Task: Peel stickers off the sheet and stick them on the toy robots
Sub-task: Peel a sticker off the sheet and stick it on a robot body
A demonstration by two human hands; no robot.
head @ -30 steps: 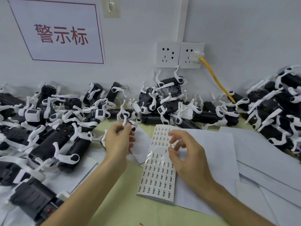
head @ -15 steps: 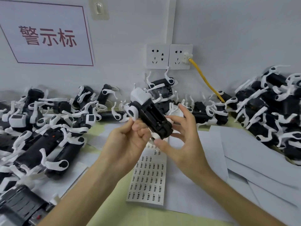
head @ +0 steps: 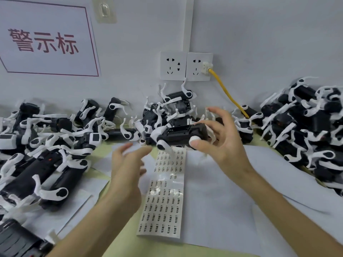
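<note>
My right hand (head: 222, 145) is raised just right of centre frame, wrist angled in from the lower right. It holds one black-and-white toy robot (head: 182, 133) lying sideways: the thumb presses the white joint at its near end, and the other fingers fan out over and behind its body. My left hand (head: 128, 169) hovers lower and to the left, palm turned away from me, fingers loosely spread and blurred, gripping nothing.

The sticker sheet (head: 165, 199) lies flat on the surface (head: 118, 245) between my forearms, running from under the held robot down toward the bottom of the frame. A bare band crosses its middle where labels are gone. Loose white paper sheets (head: 219, 197) lie under and to the right of it.

A pile of toy robots (head: 46, 145) crowds the left side, another heap (head: 306, 130) fills the right, and more (head: 167, 110) stack against the wall behind the held one. Above them are two wall sockets (head: 173, 65), a yellow cable (head: 228, 93) plugged into the right one, and a sign (head: 46, 39) at upper left.
</note>
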